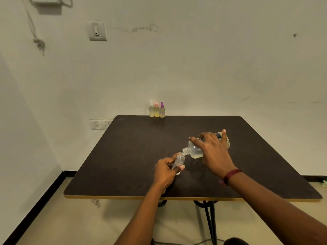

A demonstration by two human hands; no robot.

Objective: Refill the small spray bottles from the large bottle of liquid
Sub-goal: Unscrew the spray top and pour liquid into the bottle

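Note:
My right hand (215,152) grips the large clear bottle (195,151), which is tipped nearly flat with its uncapped neck pointing left and down. My left hand (165,171) holds a small clear spray bottle (179,160) without its cap, tilted so its open mouth sits right under the large bottle's neck. A little pale liquid lies in the large bottle's lower side. Three small spray bottles with pale yellow liquid stand in a row at the table's far edge: a white-capped bottle (151,109), a pink-capped bottle (156,110) and a purple-capped bottle (162,110).
The dark square table (123,156) stands against a white wall, with its front edge near me. Wall sockets (101,124) sit left of the table's far corner. Black table legs (209,220) show below the front edge, over a beige floor.

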